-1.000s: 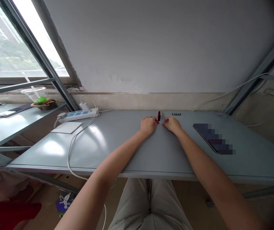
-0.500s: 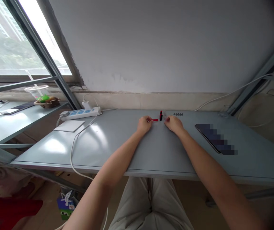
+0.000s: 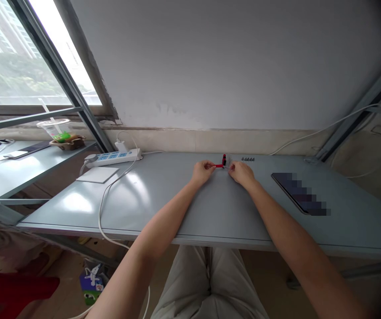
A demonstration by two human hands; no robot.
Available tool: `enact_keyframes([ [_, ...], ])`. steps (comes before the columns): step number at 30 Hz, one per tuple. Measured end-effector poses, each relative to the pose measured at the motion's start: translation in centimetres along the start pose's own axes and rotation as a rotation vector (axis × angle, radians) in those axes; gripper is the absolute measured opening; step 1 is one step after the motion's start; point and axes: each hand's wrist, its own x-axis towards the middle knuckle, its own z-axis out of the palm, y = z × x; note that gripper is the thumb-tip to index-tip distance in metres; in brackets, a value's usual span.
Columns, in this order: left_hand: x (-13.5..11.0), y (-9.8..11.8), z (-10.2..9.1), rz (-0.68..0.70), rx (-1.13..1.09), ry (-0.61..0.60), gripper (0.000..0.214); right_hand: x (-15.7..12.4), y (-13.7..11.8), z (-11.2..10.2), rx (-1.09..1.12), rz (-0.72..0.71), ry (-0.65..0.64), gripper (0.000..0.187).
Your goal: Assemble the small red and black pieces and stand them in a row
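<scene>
Near the back of the grey desk [image 3: 163, 195], my left hand [image 3: 202, 172] pinches a thin red stick-like piece [image 3: 218, 166] that points to the right. Its right tip meets or nearly meets something small in front of my right hand [image 3: 241, 173]. That hand is closed at the fingertips on a small clear piece [image 3: 228, 165], whose kind I cannot make out. Just behind the red piece stands a small red-and-black object [image 3: 224, 158]. A short row of small dark pieces [image 3: 248, 159] lies beyond my right hand.
A phone [image 3: 296, 192] lies to the right. At the left are a white power strip [image 3: 115, 157], a flat white square [image 3: 97, 174] and a white cable [image 3: 101, 208] hanging over the front edge. A plastic cup [image 3: 55, 128] stands on the neighbouring desk. The wall rises behind.
The red piece in my left hand has moved slightly right, closing the gap to the clear piece. My right hand stays almost where it was.
</scene>
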Motion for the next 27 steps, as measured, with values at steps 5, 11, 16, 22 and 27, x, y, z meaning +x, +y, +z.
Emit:
enact_keyframes([
  [5, -0.2, 0.2, -0.1, -0.011, -0.029, -0.013, 0.013, 0.1, 0.2, 0.1, -0.028, 0.024, 0.002, 0.016],
  [11, -0.3, 0.7, -0.3, 0.006, -0.029, -0.030, 0.013, -0.3, 0.0, -0.3, -0.067, -0.001, 0.028, 0.017],
  [16, -0.1, 0.2, -0.1, 0.002, -0.029, -0.031, 0.015, -0.7, -0.3, -0.8, -0.135, -0.054, 0.069, 0.018],
  [22, 0.3, -0.6, 0.4, 0.016, -0.052, -0.056, 0.012, -1.0, -0.6, -0.9, -0.231, -0.127, 0.105, 0.019],
  [27, -0.1, 0.0, 0.1, -0.047, -0.057, -0.074, 0.008, -0.9, -0.6, -0.7, -0.243, -0.138, 0.107, 0.018],
])
